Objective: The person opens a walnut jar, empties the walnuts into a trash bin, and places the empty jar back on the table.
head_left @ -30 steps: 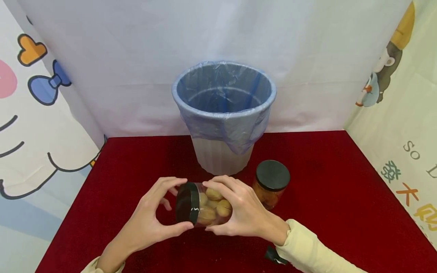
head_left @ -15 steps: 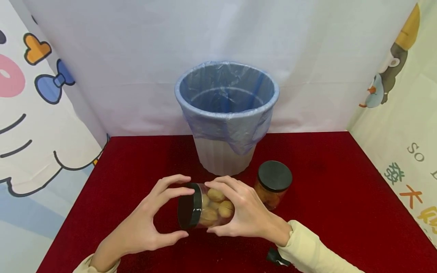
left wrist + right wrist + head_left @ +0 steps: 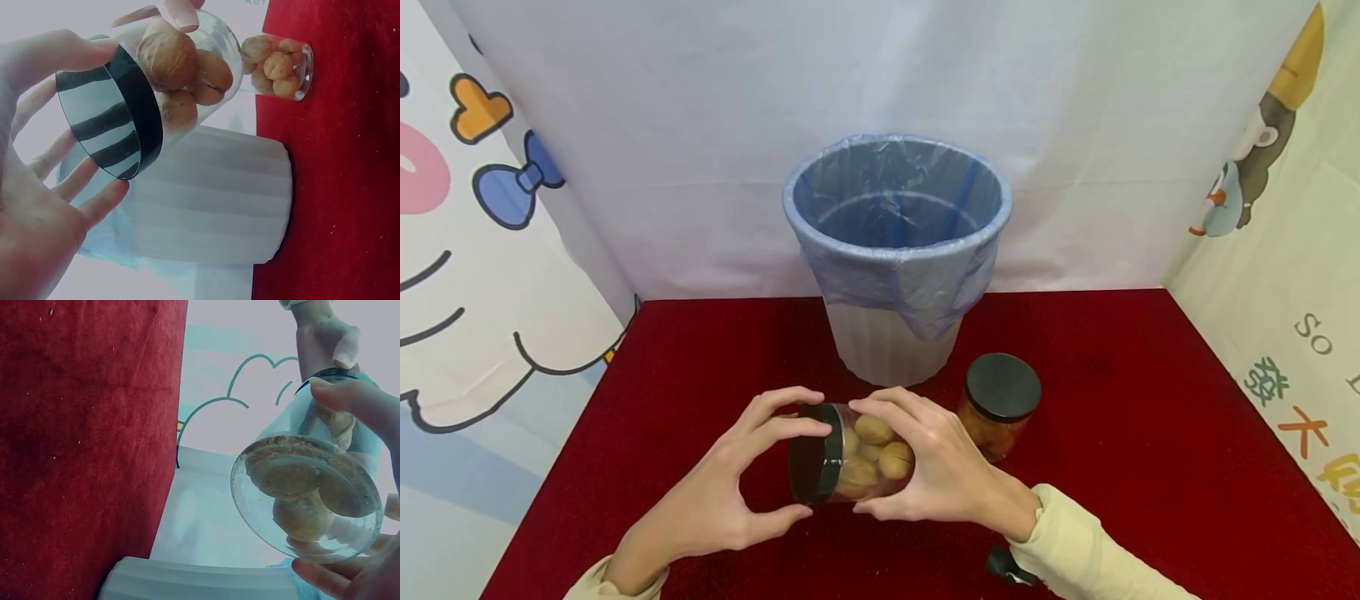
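A clear jar (image 3: pixel 842 412) of walnuts (image 3: pixel 874 429) is held tilted on its side, its black screw lid (image 3: pixel 808 462) facing left. My right hand (image 3: pixel 940 467) grips the body, with the clear base showing in the right wrist view. Around the lid curves my left hand (image 3: pixel 730 487); in the left wrist view its thumb (image 3: pixel 87 55) lies on the lid's edge and fingertips touch the opposite rim. The lid still sits on the jar. Behind my right hand stands a second black-lidded jar (image 3: pixel 1003 387), upright, also holding walnuts in the left wrist view.
Beyond the hands stands a pale bin (image 3: pixel 887 342) lined with a translucent blue bag (image 3: pixel 917 283). A small black object (image 3: pixel 1003 565) lies partly hidden by the right sleeve (image 3: pixel 1071 533). Red cloth (image 3: pixel 1120 433) covers the table, with a white curtain (image 3: pixel 700 167) and printed side panels around it.
My left fingers have shifted their hold around the lid, coming off its edge and back to it. My right hand keeps hold of the jar's body. The view moved slightly.
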A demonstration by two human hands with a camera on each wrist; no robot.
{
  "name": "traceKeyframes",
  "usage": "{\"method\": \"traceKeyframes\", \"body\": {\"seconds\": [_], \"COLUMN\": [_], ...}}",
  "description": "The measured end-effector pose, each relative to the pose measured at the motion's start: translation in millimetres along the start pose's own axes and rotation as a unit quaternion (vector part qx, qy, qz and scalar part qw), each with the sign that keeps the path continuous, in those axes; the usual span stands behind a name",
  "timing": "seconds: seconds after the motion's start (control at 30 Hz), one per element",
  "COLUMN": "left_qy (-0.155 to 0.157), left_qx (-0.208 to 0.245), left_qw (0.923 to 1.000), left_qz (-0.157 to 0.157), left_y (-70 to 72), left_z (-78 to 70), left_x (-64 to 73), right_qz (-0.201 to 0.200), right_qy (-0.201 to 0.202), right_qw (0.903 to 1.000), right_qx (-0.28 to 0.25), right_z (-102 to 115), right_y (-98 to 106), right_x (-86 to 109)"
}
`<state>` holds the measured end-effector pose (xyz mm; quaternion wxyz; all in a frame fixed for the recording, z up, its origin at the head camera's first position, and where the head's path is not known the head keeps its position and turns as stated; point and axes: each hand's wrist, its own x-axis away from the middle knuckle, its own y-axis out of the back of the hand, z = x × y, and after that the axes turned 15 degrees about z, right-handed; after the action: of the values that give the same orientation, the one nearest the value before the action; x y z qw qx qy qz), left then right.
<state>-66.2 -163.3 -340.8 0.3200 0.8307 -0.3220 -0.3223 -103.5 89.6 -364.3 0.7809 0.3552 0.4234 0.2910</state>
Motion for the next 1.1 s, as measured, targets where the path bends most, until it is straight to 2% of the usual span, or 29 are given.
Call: {"method": "traceKeyframes", "body": {"seconds": [0.17,0.37,0.63,0.83,1.1], "left_qy": [0.005,0.007,0.036,0.042,0.092], "left_qx": [0.004,0.031,0.032,0.043,0.064], "left_qw": [0.9999,0.9987,0.9971,0.9957,0.9907], "left_qz": [-0.01,-0.039,-0.06,-0.07,-0.077], "left_y": [1.7,4.5,-10.6,-11.8,-13.8], "left_z": [-6.2,-18.3,8.6,6.6,4.5], "left_x": [-3.3,-10.9,-3.3,-4.0,-3.9], "right_qz": [0.0,-0.001,-0.001,-0.004,-0.01], "right_qy": [-0.001,-0.005,-0.003,0.001,0.002], "right_qw": [1.0,1.0,0.9999,0.9996,0.9982], "right_qx": [0.002,0.006,0.014,0.027,0.058], "right_z": [0,0,0,1,4], "right_y": [0,-1,-2,-3,-4], "right_x": [0.6,1.7,2.6,2.6,2.7]}}
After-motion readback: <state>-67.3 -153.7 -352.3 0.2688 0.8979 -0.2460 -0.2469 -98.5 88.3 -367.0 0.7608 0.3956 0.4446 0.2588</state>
